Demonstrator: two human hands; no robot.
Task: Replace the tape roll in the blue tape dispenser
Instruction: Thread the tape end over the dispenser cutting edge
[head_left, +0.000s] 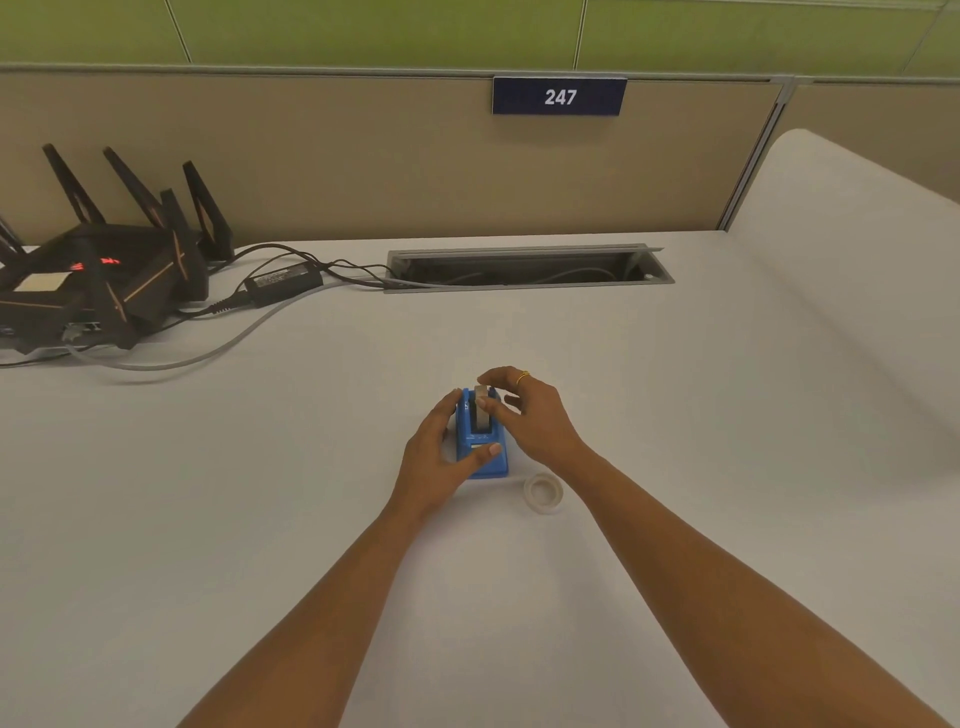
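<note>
A small blue tape dispenser (485, 464) stands upright in the middle of the white desk. My left hand (435, 457) wraps its left side, with the thumb laid across its front. A grey-white tape roll (482, 404) sits in the dispenser's top. My right hand (530, 415) pinches that roll between thumb and fingers from the right. A second, clear tape roll (543, 492) lies flat on the desk just right of the dispenser, under my right wrist.
A black router with tall antennas (98, 270) and its power brick and cables (283, 283) occupy the desk's back left. An open cable slot (530, 270) runs along the back. A partition with a "247" plate (559, 96) stands behind.
</note>
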